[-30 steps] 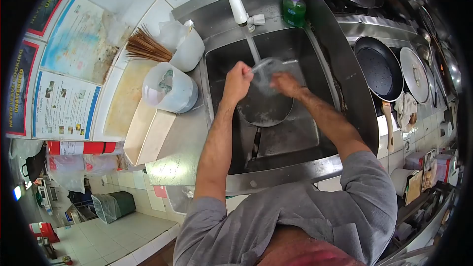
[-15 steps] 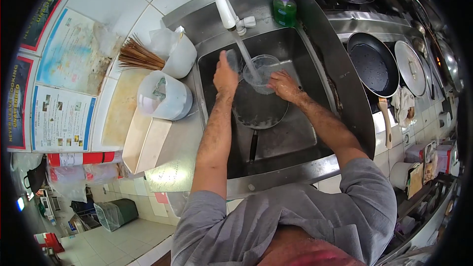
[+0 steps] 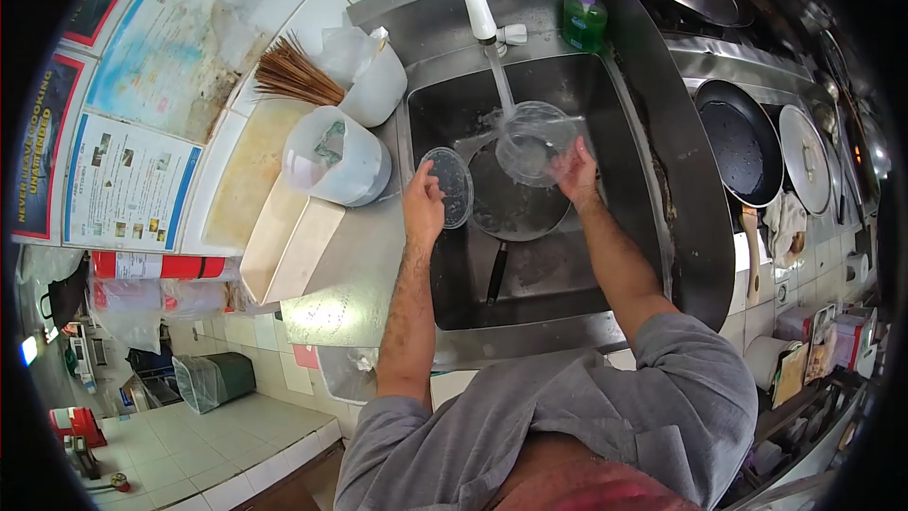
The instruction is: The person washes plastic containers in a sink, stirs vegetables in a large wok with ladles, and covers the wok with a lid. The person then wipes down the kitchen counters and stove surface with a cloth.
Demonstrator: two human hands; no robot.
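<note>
So, your right fingers (image 3: 563,162) pinch clear round plastic tub (image 3: 530,144), left fingers (image 3: 430,182) matching lid (image 3: 456,191), by black pan (image 3: 511,218); water (image 3: 500,82) risks slips.

From where I stand, a clear, round plastic container (image 3: 535,144) is held tilted inside the grey metal sink (image 3: 567,279), nearer the far edge than the near one, with water running at its rim. A clear, round plastic lid (image 3: 448,191), speckled with drops, is held steeply tipped by the sink's left edge, just apart from the container.
</note>
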